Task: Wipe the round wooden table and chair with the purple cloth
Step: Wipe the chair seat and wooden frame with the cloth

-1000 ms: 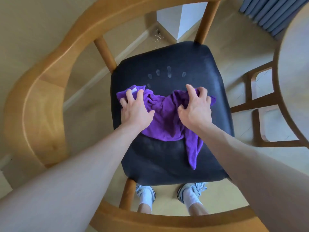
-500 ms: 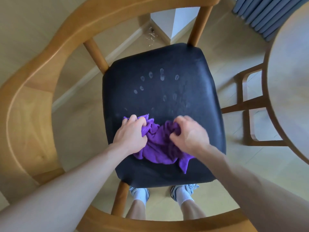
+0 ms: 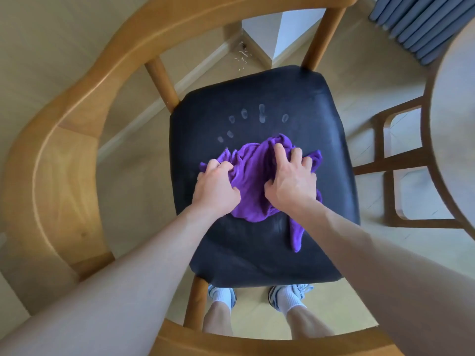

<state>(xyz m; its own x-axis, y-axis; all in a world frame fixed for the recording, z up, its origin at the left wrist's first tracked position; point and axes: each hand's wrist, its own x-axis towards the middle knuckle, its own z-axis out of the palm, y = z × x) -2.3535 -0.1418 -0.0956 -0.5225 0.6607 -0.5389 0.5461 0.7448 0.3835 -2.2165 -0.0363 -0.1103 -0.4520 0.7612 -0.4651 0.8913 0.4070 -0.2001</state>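
Both hands work the purple cloth (image 3: pixel 253 183) across the chair's black padded seat (image 3: pixel 316 119); the left hand (image 3: pixel 217 190) clutches a bunched fold, fingers curled into it, while the right hand (image 3: pixel 291 185) presses down with fingers splayed and hooked over the fabric. Smudged fingerprints (image 3: pixel 262 116) lie just beyond the cloth, toward the backrest (nearer the right hand) — a forward push would likely reach them; the round wooden table (image 3: pixel 455 124) waits at right.

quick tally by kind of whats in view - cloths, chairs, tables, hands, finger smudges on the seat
purple cloth: 1
chair: 1
round wooden table: 1
hands: 2, left hand and right hand, both on the cloth
finger smudges on the seat: 6
total: 11
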